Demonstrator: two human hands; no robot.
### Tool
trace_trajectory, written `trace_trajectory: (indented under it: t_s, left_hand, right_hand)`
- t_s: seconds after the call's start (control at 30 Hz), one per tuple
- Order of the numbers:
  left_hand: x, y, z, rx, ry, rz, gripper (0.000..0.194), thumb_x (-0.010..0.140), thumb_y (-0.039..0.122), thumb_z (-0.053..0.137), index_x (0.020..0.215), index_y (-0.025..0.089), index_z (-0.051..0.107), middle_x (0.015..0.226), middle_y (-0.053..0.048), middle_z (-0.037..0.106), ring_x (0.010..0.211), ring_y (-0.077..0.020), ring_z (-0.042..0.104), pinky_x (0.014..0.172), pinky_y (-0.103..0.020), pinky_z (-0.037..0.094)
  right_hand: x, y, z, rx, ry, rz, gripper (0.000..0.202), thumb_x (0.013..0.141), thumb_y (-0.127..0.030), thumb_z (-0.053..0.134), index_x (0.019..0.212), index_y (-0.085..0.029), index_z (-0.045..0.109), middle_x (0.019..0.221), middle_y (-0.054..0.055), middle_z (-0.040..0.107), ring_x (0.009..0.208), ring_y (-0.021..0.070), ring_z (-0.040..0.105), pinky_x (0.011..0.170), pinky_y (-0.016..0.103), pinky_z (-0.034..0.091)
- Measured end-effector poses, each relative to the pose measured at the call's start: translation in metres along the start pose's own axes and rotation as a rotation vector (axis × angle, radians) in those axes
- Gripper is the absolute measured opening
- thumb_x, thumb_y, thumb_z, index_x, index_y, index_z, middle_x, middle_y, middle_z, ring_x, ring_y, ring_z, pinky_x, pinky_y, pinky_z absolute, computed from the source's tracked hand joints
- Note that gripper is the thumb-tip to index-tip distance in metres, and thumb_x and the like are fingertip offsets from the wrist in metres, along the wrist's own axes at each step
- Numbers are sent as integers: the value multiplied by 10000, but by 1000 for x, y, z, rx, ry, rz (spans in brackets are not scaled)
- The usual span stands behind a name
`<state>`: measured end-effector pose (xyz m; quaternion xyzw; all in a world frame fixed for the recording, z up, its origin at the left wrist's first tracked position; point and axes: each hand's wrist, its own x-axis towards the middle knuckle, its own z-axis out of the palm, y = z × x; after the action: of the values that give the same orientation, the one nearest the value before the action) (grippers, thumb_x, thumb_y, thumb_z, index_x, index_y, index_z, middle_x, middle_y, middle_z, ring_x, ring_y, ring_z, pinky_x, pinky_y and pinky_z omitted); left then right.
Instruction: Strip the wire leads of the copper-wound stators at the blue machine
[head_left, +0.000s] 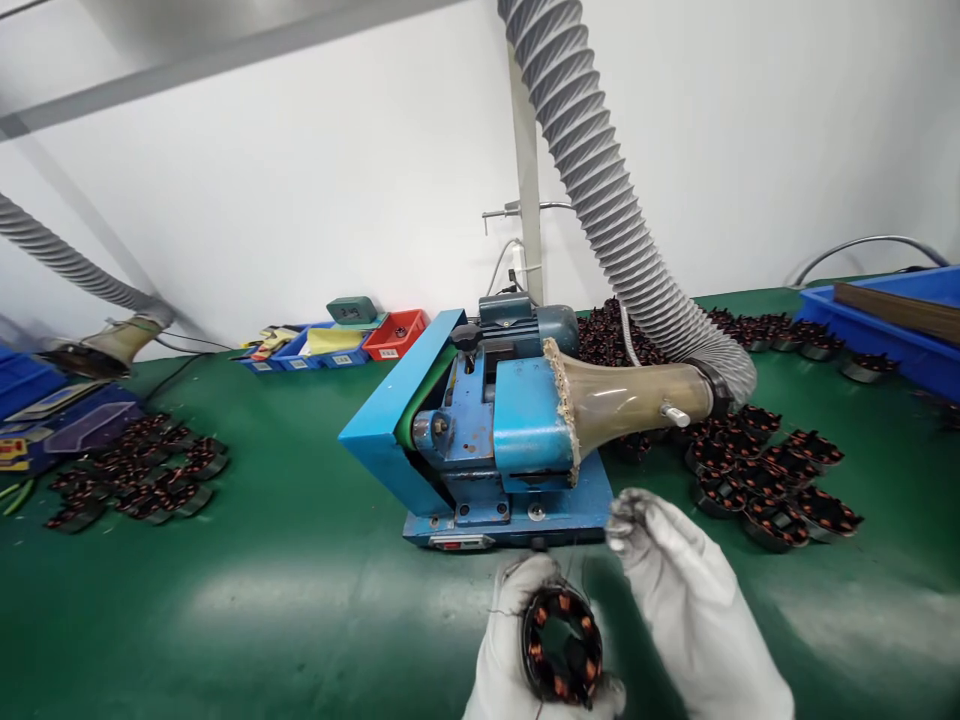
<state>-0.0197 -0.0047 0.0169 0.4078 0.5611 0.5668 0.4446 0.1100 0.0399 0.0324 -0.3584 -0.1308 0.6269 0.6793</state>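
Wrapped round a ring-shaped motor stator (531,640) with copper windings and black insulation is my left hand (504,640), in a white glove. The stator's open centre faces up toward me. Thin dark wire ends stick out near its rim. To the right, my right hand (675,585), also gloved, is raised apart from the stator with its fingertips pinched together; its glove tips are stained dark, and whether anything is between them cannot be made out. Just beyond both hands stands a blue belt grinding machine (472,440).
A grey extraction hose (607,190) joins the machine's funnel (637,400). Several stators (776,520) lie right, more (142,470) left, on the green table (300,600). Small bins (397,337) stand behind; a blue crate (922,350) sits far right.
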Motion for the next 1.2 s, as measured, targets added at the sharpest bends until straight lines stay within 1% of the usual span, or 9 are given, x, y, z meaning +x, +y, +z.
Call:
trace_trajectory:
  t_s: [0.07,0.13,0.2,0.27,0.43,0.63,1.0,1.1,1.2]
  left_hand:
    - [6,-8,5,-42,2,25,588,468,64,717,1015,256,621,1159,-48,572,1097,-272,539,954,-352,410]
    - [16,-17,10,-80,-14,22,511,573,172,719,1055,256,573,1126,-66,601,1032,-268,589,911,-379,453]
    - [27,-26,15,-113,-36,-1,451,651,220,701,1072,251,542,1083,-74,628,983,-247,617,878,-370,481]
    - [38,-33,21,-223,-38,-37,394,683,221,691,1049,245,545,1072,-68,639,979,-219,622,881,-344,486]
    - [57,-30,36,-496,24,-114,276,662,224,690,916,239,584,938,-25,704,866,-169,662,809,-289,524]
    - [59,-21,38,-525,-31,-98,256,689,147,633,916,249,575,915,8,710,844,-150,662,790,-275,527]
    - [62,-16,37,-542,-96,-79,245,733,89,595,912,256,571,901,46,707,842,-114,654,806,-241,516]
    - [53,-21,28,-545,-90,-123,259,703,130,666,920,254,599,922,16,713,861,-142,658,808,-258,520]
    - [38,-31,8,-617,-119,-322,281,682,306,722,949,261,647,1000,-46,713,976,-235,643,857,-343,512]
  right_hand:
    - [-3,16,-7,-254,-88,-71,359,517,-262,837,857,-208,736,881,79,746,793,230,697,711,296,582]
    - [-5,35,-10,-533,-152,-116,521,481,-269,835,983,-202,713,989,115,736,923,307,677,802,386,564]
    - [-2,51,-10,-756,-119,-178,597,504,-311,815,1074,-199,677,1067,123,714,994,323,650,877,424,526]
    - [5,58,-4,-872,-65,-225,567,565,-371,772,1090,-186,666,1074,128,710,991,316,653,894,434,515]
    - [21,51,16,-954,-58,-281,462,673,-450,673,1037,-166,665,1025,126,718,936,297,667,867,435,521]
    - [23,47,20,-1021,-48,-378,428,675,-448,657,962,-131,685,1007,144,710,937,297,654,877,430,500]
    - [21,43,27,-951,-41,-349,368,693,-432,679,932,-153,688,941,120,733,865,285,682,785,391,554]
    - [14,49,18,-1003,-22,-364,382,658,-446,691,908,-158,713,925,126,740,850,303,690,784,406,563]
    - [-8,60,-4,-1117,-16,-393,449,593,-428,751,971,-187,731,984,131,735,872,354,687,767,440,574]
